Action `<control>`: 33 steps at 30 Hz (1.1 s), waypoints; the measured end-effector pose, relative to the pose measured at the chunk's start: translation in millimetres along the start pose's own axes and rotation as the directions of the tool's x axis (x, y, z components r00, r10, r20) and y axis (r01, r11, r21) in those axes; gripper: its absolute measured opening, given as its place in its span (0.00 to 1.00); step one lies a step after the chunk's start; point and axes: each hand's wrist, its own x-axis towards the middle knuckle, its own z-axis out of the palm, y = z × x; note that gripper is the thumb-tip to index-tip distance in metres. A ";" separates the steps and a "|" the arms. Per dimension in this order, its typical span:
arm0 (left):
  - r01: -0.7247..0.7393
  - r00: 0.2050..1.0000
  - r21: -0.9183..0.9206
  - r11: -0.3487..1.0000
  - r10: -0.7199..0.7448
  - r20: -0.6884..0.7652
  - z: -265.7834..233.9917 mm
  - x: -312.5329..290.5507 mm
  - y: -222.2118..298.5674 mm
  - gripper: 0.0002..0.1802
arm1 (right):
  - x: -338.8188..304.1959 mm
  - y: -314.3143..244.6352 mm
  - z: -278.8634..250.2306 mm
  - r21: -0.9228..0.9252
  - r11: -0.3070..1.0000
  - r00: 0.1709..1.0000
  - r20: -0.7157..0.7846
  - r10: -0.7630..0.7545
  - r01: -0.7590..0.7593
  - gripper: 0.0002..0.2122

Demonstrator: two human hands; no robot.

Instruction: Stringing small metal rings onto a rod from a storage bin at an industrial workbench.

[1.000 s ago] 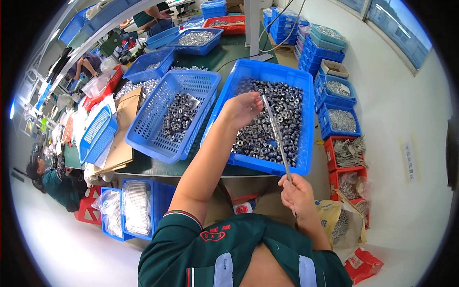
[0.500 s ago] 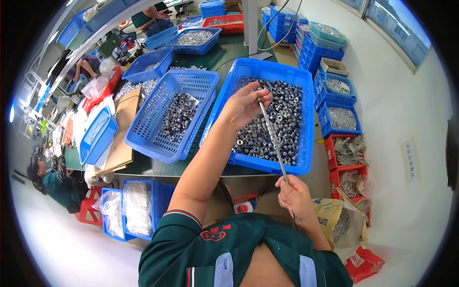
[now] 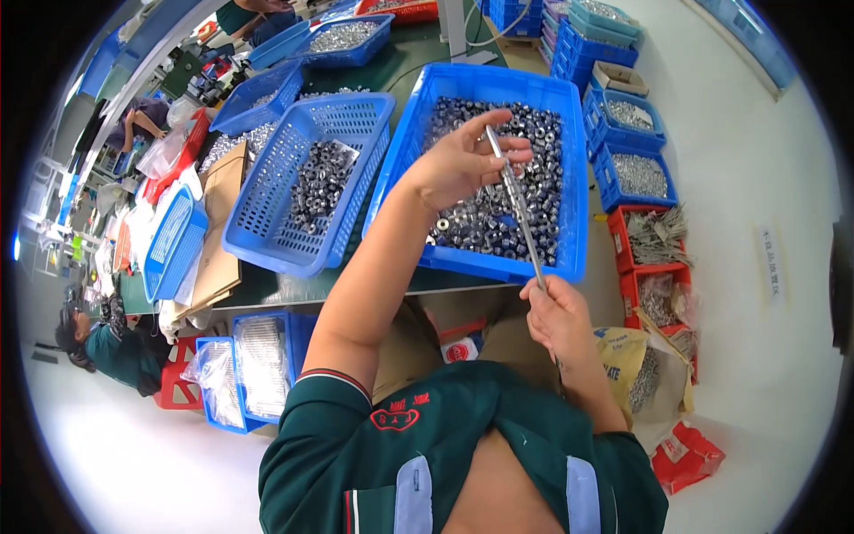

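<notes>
My right hand (image 3: pixel 560 319) is closed around the lower end of a thin metal rod (image 3: pixel 535 247), which slants up and left over a big blue bin (image 3: pixel 583 191). Several small metal rings or nuts (image 3: pixel 513 191) sit threaded along the rod's upper half. Beside the rod's upper end is my left hand (image 3: pixel 458 167), its fingers stretched apart, with the rod passing in front of them. No piece shows clearly in its fingers. Dark and silver metal nuts (image 3: pixel 547 147) lie heaped in the bin beneath both hands.
To the left stands a slatted blue basket (image 3: pixel 258 218) with more nuts. Flattened cardboard (image 3: pixel 222 231) lies beyond it. Stacked blue crates (image 3: pixel 640 209) and red bins (image 3: pixel 623 240) of metal parts line the right wall. A co-worker (image 3: pixel 120 347) is at the far left.
My left hand's fingers have spread from a pinch near the rod's tip. The bins sit higher in the picture, and the rod and both hands appear slightly farther right.
</notes>
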 end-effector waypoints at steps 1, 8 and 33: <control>0.017 1.000 0.004 1.000 -0.017 0.000 -0.7 0.3 -1.1 0.35 | 0.9 1.0 -0.6 -0.013 1.000 1.000 0.001 -0.015 0.015 0.06; 0.282 0.929 0.742 0.608 0.021 -0.370 -26.9 11.1 -6.4 0.19 | -4.9 -1.7 -11.1 0.027 0.997 0.997 -0.030 -0.072 0.073 0.06; 0.261 0.895 0.841 -0.473 -0.208 -0.395 2.2 -24.3 -30.0 0.32 | -25.5 11.2 -31.0 0.083 0.995 0.998 -0.024 -0.061 0.063 0.06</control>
